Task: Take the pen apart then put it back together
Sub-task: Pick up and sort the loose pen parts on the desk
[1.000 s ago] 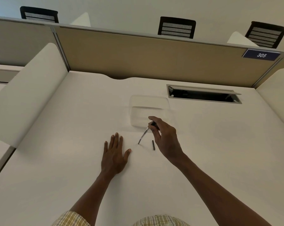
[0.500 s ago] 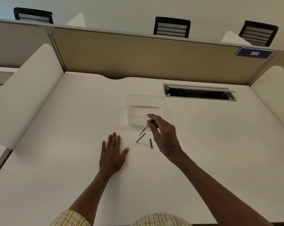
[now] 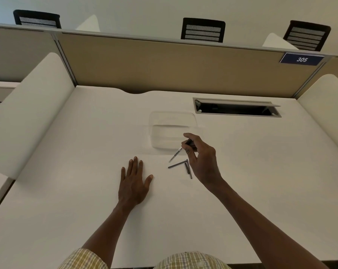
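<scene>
My right hand (image 3: 202, 158) pinches the clear pen barrel (image 3: 175, 154) by its dark upper end, its tip slanting down to the left just above the desk. Below the barrel a thin dark refill (image 3: 177, 164) lies on the white desk (image 3: 261, 181). A short dark pen part (image 3: 188, 167) lies beside it, and another thin dark piece (image 3: 190, 174) runs along my right hand's edge. My left hand (image 3: 134, 181) rests flat on the desk, fingers spread, to the left of the parts and holding nothing.
A clear plastic tray (image 3: 173, 131) sits just beyond the pen parts. An open cable slot (image 3: 236, 109) lies in the desk at the back right. White side dividers and a tan back panel bearing a "305" plate (image 3: 301, 59) enclose the desk.
The dark refill has come out of the barrel and now lies on the desk. My right hand has lifted the barrel slightly. My left hand has stayed flat.
</scene>
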The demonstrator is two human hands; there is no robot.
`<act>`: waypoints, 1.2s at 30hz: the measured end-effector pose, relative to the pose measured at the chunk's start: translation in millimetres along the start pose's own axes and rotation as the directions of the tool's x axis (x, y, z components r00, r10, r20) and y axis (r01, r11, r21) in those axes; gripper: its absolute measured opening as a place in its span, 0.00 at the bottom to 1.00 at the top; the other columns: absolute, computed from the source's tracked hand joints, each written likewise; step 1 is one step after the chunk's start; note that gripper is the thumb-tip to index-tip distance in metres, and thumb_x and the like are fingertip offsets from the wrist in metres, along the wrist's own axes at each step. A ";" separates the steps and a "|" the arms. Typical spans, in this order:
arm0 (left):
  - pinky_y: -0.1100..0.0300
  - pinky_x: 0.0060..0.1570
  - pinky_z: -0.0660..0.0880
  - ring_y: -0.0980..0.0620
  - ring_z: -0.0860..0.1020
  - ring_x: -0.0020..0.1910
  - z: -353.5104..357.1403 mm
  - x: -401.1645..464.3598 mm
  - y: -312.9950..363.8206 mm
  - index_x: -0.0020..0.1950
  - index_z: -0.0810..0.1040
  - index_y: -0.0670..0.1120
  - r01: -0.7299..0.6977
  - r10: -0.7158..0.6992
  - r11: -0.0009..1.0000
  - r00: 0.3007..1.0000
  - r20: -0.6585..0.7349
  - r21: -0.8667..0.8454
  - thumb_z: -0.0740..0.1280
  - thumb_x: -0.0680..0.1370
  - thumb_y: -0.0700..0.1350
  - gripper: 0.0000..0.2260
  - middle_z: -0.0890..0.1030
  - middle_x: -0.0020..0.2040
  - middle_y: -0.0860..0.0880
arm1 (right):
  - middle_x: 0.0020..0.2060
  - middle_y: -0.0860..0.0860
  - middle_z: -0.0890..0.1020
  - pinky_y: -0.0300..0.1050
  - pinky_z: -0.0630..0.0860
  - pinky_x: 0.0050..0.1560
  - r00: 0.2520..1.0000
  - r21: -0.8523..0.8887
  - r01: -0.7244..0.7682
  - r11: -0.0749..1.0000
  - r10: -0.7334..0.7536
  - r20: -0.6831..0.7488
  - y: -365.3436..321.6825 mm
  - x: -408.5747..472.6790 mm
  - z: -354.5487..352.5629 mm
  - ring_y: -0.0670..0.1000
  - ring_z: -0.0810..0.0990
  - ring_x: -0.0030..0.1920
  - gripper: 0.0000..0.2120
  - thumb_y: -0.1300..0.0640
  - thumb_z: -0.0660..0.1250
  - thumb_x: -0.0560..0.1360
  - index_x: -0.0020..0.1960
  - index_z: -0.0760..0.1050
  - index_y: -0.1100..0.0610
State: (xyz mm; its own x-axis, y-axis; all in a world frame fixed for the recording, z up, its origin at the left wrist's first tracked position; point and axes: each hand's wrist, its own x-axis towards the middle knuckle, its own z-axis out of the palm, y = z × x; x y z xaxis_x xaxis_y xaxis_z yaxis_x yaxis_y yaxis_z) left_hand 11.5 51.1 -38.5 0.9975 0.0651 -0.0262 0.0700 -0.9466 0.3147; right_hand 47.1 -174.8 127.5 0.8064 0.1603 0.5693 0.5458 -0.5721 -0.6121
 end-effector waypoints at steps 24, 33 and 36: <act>0.66 0.65 0.69 0.59 0.77 0.64 -97.5 35.2 74.1 0.66 0.78 0.47 -0.121 0.019 0.672 0.989 -0.146 -0.730 0.65 0.81 0.51 0.16 0.81 0.63 0.53 | 0.37 0.50 0.84 0.45 0.83 0.43 0.953 0.263 -0.290 0.920 0.252 0.168 23.2 39.8 10.1 0.48 0.84 0.38 0.08 0.63 0.68 0.76 0.54 0.76 0.55; 0.74 0.44 0.75 0.66 0.83 0.45 -97.8 43.8 89.9 0.59 0.82 0.41 -0.069 -0.011 0.586 0.996 -0.093 -0.807 0.75 0.74 0.40 0.14 0.84 0.46 0.53 | 0.37 0.54 0.84 0.46 0.83 0.45 0.947 0.297 -0.304 0.905 0.252 0.201 25.4 52.5 13.6 0.51 0.84 0.37 0.10 0.64 0.70 0.75 0.55 0.77 0.59; 0.68 0.48 0.78 0.64 0.83 0.44 -96.0 45.8 89.0 0.56 0.84 0.43 -0.071 0.005 0.593 0.996 -0.084 -0.802 0.75 0.73 0.38 0.12 0.84 0.43 0.59 | 0.38 0.55 0.85 0.47 0.83 0.45 0.943 0.304 -0.311 0.900 0.251 0.218 25.2 53.6 16.6 0.51 0.84 0.37 0.11 0.64 0.70 0.74 0.56 0.77 0.59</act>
State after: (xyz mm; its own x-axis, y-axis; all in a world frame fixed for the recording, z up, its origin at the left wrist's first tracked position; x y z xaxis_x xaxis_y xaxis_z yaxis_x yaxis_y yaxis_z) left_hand 63.8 0.1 79.4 0.9947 0.0867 0.0552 -0.0254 -0.3129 0.9494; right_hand 107.9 -167.3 133.5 0.9473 0.1828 0.2630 0.3103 -0.3201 -0.8951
